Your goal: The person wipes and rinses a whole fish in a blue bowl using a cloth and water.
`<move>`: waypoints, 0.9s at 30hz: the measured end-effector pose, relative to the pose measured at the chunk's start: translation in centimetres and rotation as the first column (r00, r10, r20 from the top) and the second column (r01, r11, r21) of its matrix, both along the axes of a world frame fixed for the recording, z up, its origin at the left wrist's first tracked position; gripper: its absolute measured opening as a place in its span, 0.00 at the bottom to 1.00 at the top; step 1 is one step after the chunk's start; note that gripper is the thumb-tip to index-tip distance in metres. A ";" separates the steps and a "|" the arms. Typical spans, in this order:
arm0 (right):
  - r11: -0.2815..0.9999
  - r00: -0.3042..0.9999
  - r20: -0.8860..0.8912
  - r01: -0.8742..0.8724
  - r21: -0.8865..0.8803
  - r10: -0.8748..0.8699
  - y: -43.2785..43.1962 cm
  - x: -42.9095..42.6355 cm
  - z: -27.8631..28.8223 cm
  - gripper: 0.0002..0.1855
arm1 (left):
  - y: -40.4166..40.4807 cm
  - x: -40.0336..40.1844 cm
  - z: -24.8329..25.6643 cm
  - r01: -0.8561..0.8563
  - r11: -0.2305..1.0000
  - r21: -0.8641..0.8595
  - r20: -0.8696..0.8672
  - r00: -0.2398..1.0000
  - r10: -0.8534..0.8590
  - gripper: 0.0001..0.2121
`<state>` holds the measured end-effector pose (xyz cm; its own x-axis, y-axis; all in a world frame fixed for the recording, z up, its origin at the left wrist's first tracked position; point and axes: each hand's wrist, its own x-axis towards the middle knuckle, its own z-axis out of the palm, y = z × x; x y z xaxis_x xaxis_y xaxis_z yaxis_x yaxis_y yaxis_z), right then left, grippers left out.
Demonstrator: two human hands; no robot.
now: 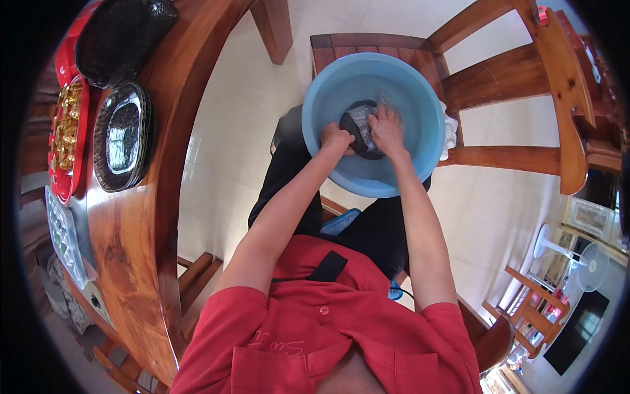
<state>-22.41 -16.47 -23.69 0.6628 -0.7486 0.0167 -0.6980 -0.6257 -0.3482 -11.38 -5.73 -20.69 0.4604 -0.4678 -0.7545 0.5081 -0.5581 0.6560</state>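
A light-blue plastic basin with water in it rests on a wooden chair seat in front of me. Inside lies a round dark item, partly covered by a grey textured cloth. My left hand has its fingers curled at the left edge of the dark item and grips it. Spread flat, my right hand presses on the right side of the grey cloth, its fingertips in the water. What the dark item is cannot be told.
A wooden table at left holds stacked dark oval dishes, a red tray of gold-coloured pieces, a black tray and a clear plastic container. White cloth lies beside the basin. A fan stands at right.
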 end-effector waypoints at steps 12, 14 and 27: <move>0.942 0.942 0.029 -0.335 0.028 0.334 4.9 0.8 3.1 0.30 | 0.2 0.5 -2.2 -0.019 0.998 -0.062 -0.030 0.999 0.017 0.16; 0.908 0.905 0.074 -0.420 0.005 0.418 3.5 1.1 2.4 0.25 | 0.1 0.0 -0.9 -0.015 0.993 -0.119 -0.019 1.000 0.013 0.16; 0.993 0.994 -0.112 0.002 0.116 0.011 2.2 -3.4 2.0 0.28 | 0.4 0.7 -1.3 0.092 0.996 -0.008 -0.040 0.995 -0.092 0.18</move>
